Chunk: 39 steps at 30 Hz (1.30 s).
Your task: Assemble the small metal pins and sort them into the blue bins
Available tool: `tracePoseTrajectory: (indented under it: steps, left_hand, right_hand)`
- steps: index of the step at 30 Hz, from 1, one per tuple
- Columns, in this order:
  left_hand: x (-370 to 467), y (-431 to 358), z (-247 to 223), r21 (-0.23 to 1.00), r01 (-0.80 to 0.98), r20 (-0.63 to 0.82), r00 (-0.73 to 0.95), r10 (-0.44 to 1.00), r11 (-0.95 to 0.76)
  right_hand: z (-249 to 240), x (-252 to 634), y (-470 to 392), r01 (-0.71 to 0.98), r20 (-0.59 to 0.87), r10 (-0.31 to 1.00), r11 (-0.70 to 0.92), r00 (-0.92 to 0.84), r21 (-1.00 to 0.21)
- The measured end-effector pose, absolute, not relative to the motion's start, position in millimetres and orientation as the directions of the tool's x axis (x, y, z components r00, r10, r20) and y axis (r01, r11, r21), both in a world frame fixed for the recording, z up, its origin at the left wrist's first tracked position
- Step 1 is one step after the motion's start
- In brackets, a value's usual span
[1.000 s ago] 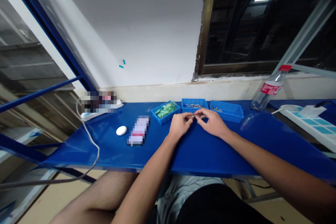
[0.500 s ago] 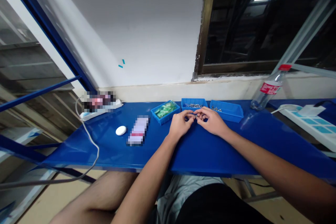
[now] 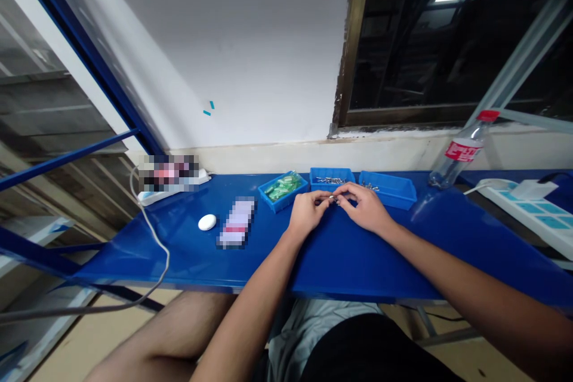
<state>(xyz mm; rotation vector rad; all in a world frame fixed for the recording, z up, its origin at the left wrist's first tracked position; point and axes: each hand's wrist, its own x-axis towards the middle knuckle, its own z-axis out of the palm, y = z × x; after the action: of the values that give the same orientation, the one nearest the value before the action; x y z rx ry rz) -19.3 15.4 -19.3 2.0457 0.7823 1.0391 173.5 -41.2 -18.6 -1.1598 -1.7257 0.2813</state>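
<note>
My left hand and my right hand meet fingertip to fingertip above the blue table. Between them is a small shiny metal part, pinched by the fingers of both hands; its exact kind is too small to make out. Just beyond the hands stand three blue trays. Green translucent pieces fill the left tray. Thin metal pieces like screws lie in the middle tray. The right tray has some small metal pieces at its left end, partly hidden behind my right hand.
A phone, blurred out, and a white oval object lie on the table to the left. A bottle with a red cap stands at the back right, near a power strip. A grey cable hangs over the left edge.
The fingers of both hands have shifted slightly around the metal part, which now shows more clearly between the fingertips. The trays and other objects stay in place.
</note>
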Motion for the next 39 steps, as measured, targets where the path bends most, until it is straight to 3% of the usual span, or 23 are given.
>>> tracePoseTrajectory:
  steps: [6,21,32,36,39]
  left_hand:
    - [-19.0,17.5,-22.1,0.781,0.237,0.441,0.447,0.779,-0.578]
    - [-15.3,11.9,-11.6,0.913,-0.137,0.406,0.393,0.825,-0.384]
    - [-14.5,15.3,-13.7,0.925,-0.205,0.378,0.446,0.811,-0.319]
    - [-15.0,15.2,-15.6,0.905,-0.116,0.414,0.467,0.781,-0.41]
    - [-16.9,13.5,-17.7,0.784,0.127,0.475,0.507,0.719,-0.607]
  right_hand:
    - [-23.9,174.8,-38.3,0.562,0.563,0.826,0.455,0.022,-0.69]
    - [-14.9,171.3,-45.4,0.511,0.638,0.765,0.514,0.092,-0.69]
    - [-12.4,172.9,-47.2,0.56,0.654,0.755,0.523,0.046,-0.643]
    - [-6.4,177.4,-45.9,0.629,0.704,0.71,0.539,0.019,-0.56]
    - [-2.3,191.9,-41.7,0.721,0.724,0.688,0.482,0.04,-0.498]
